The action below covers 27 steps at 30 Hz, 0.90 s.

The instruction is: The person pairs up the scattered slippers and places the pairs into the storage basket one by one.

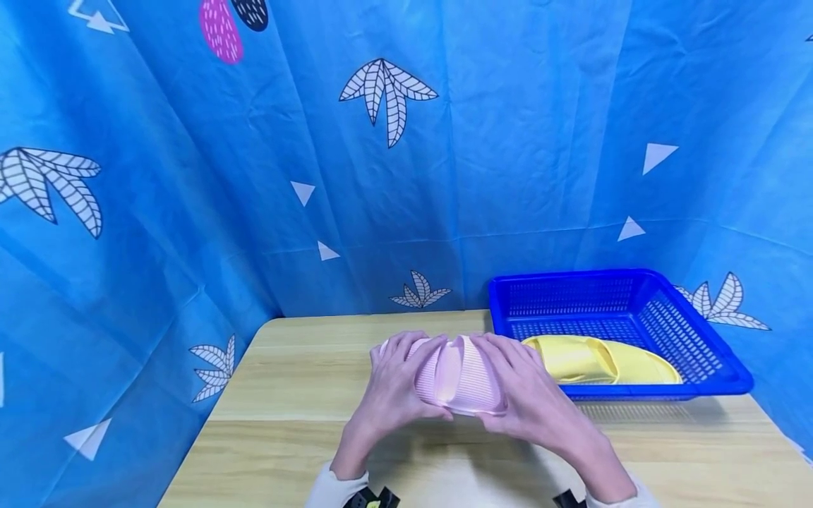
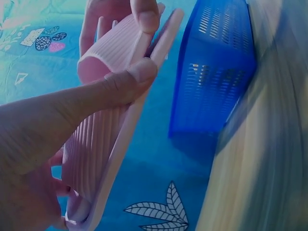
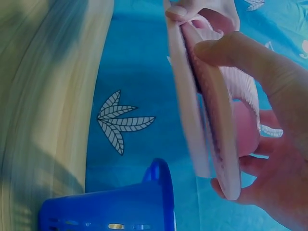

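Note:
Above the wooden table, a pair of pink ribbed slippers (image 1: 473, 374) is held up between both hands. My left hand (image 1: 395, 395) grips the left side, its thumb along the near edge and its fingers over the far side. The right hand (image 1: 536, 398) grips the other side in the same way. In the left wrist view the ribbed strap (image 2: 91, 149) lies under the left palm and thumb. Two pink soles (image 3: 224, 125) stand side by side, with a narrow gap, in the right wrist view. The fingers partly hide the slippers.
A blue plastic basket (image 1: 718, 360) stands at the right on the wooden table (image 1: 286, 395). Yellow footwear (image 1: 571, 360) with a broad strap lies in its near part; I cannot tell if it is one slipper or two. Blue patterned cloth (image 1: 508, 176) hangs behind and at the sides.

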Available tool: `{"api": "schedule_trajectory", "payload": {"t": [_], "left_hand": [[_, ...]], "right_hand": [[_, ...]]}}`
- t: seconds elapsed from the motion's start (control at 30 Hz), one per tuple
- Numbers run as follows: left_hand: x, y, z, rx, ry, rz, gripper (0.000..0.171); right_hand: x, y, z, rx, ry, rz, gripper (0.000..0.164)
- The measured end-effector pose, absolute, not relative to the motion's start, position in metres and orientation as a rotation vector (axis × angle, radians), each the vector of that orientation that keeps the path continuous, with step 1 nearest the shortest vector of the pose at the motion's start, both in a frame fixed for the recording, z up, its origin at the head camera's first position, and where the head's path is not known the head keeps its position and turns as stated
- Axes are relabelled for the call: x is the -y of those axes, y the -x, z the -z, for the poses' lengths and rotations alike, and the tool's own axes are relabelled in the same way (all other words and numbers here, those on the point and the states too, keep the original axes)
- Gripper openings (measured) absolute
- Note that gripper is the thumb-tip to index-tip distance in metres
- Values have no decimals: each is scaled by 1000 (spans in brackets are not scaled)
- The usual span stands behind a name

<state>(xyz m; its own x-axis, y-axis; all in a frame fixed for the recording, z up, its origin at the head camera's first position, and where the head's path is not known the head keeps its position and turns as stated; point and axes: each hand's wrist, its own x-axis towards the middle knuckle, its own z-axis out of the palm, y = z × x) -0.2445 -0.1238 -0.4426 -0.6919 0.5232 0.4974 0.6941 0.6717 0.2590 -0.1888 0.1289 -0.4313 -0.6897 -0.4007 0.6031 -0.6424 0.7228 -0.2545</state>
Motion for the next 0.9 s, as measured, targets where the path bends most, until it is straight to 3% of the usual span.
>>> {"api": "schedule_trajectory", "payload": {"t": [0.9], "left_hand": [[123,248,453,2437,956,610,118]], "right_hand": [[-129,193,437,2413,-818,-540,108]]}}
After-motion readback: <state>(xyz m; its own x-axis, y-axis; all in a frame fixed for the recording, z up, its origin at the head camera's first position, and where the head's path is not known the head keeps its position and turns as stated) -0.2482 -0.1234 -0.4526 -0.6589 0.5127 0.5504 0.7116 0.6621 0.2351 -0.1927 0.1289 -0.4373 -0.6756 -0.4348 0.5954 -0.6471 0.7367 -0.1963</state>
